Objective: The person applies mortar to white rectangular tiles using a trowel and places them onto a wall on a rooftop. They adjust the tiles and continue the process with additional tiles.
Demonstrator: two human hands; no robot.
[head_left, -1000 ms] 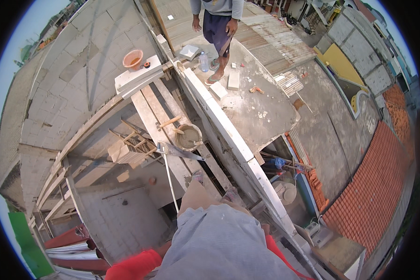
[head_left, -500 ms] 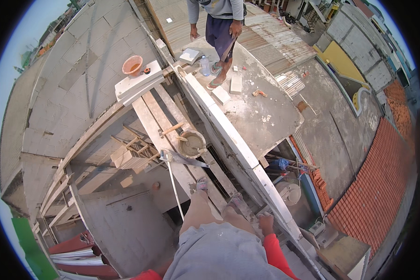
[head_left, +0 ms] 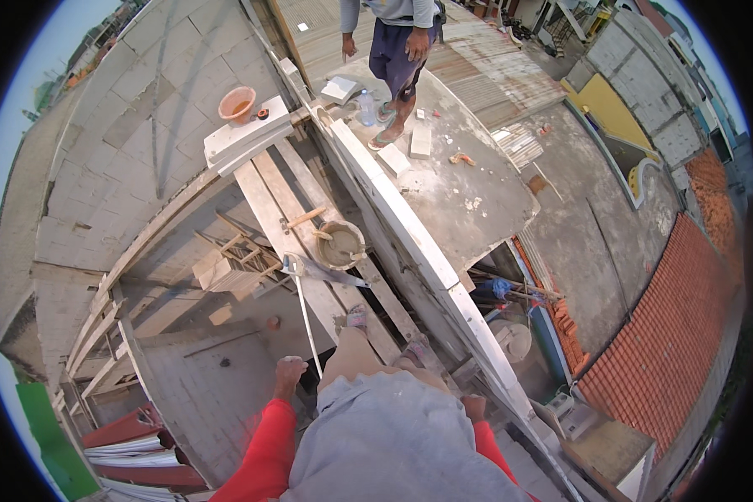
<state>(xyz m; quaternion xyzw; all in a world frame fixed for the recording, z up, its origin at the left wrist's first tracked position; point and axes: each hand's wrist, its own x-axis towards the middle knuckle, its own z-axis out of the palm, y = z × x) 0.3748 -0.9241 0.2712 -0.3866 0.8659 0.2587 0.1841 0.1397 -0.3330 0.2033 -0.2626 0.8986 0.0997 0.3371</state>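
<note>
My left hand (head_left: 289, 372) hangs beside my left leg near a long white rod (head_left: 308, 322), fingers curled, their contents too small to make out. My right hand (head_left: 473, 407) is low beside my hip, mostly hidden by my grey shorts. My feet stand on wooden planks (head_left: 263, 188). Ahead on them are a bucket of grey mortar (head_left: 343, 249) with tool handles in it, a hand saw (head_left: 330, 274) and a wooden-handled tool (head_left: 301, 217). Farther along, an orange basin (head_left: 237, 102) and a small dark round item (head_left: 263, 115) rest on stacked white blocks (head_left: 226, 142).
A white block wall edge (head_left: 427, 259) runs along my right. Another person (head_left: 397, 58) stands on the concrete slab (head_left: 468, 209) beside a water bottle (head_left: 366, 107) and loose blocks (head_left: 420, 142). A drop into a lower floor (head_left: 209, 376) is at my left. Red tiled roofs (head_left: 636, 326) lie right.
My left hand has swung up into view from the lower edge beside my leg. My right hand rose into view, then dropped partly behind my shorts. The view shifted slightly; the other person remains standing.
</note>
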